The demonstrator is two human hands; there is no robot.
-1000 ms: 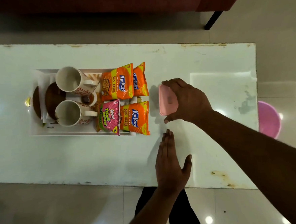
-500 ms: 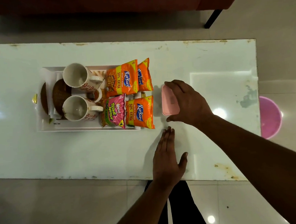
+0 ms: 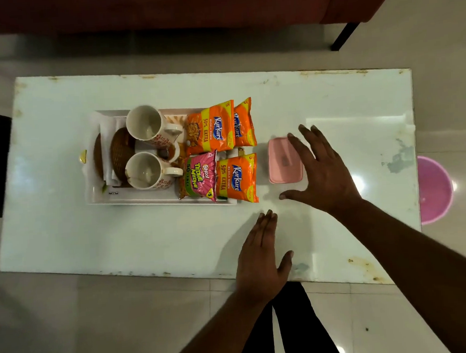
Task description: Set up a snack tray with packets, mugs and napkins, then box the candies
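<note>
White plastic rectangular tray (image 3: 156,202) on my left holds two cream ceramic mugs (image 3: 145,149), fragile, best taken by their handles, then four crinkly foil snack packets (image 3: 220,152), light and slippery. Just beside the tray sits the small pink plastic lidded box (image 3: 283,161), stiff and light; I'd pinch its short sides. My left hand (image 3: 262,259) lies flat, empty; right hand (image 3: 322,172) spread wide, holding nothing.

— What are we wearing?
— No sleeves: our forearms are bare, and neither the left hand (image 3: 261,259) nor the right hand (image 3: 321,174) carries rings or a watch.
— And below?
— Black trousers (image 3: 292,332).
</note>
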